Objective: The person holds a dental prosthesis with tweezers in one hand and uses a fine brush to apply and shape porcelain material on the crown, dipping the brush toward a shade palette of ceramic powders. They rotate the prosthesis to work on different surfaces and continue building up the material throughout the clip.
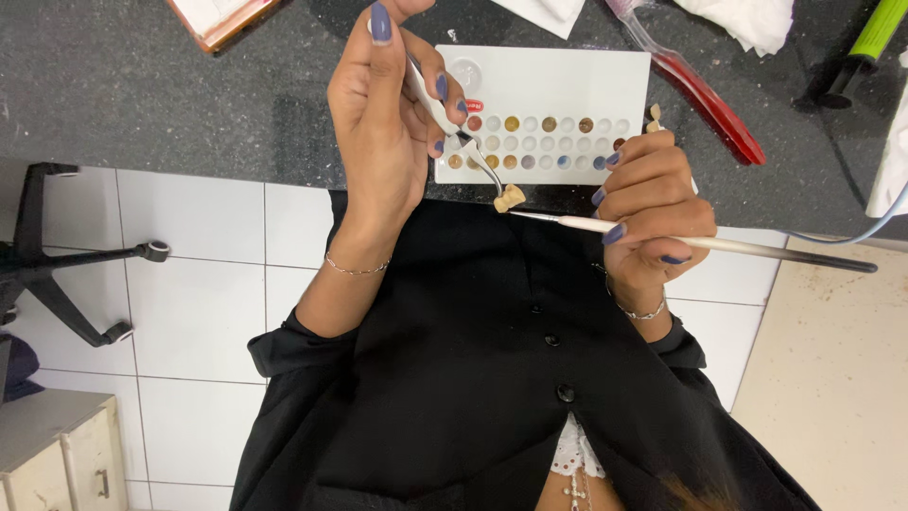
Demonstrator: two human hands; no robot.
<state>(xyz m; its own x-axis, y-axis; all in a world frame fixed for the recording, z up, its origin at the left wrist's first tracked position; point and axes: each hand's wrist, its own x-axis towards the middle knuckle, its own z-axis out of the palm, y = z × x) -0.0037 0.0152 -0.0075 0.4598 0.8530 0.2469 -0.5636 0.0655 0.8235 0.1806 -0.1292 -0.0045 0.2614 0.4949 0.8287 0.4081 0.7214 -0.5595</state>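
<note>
1. We see our left hand [383, 123] raised in front of the chest, fingers pinched around a pair of metal tweezers [452, 128]; the tips clamp a small cream tooth-shaped piece [510, 198], which hangs just off the near edge of the dark counter [142, 85]
2. Our right hand [653, 203] is closed on a thin white-handled brush [662, 235], held like a pen, with its fine tip touching or almost touching the piece from the side. We judge the tweezers keep fingers off the surface while the brush works on it
3. A white palette [544, 76] with rows of small wells, some filled with brown, tan and bluish colours, lies on the counter just behind both hands, within easy reach of the brush
4. A red-and-clear handled tool [705, 95] lies slantwise to the right of the palette, with white tissues [747, 19] near it
5. Cut off by the frame are a green-handled object [875, 38] and an orange-edged item [222, 19], so we cannot say what they are
6. The brush tip is too fine to tell whether it carries colour
</note>
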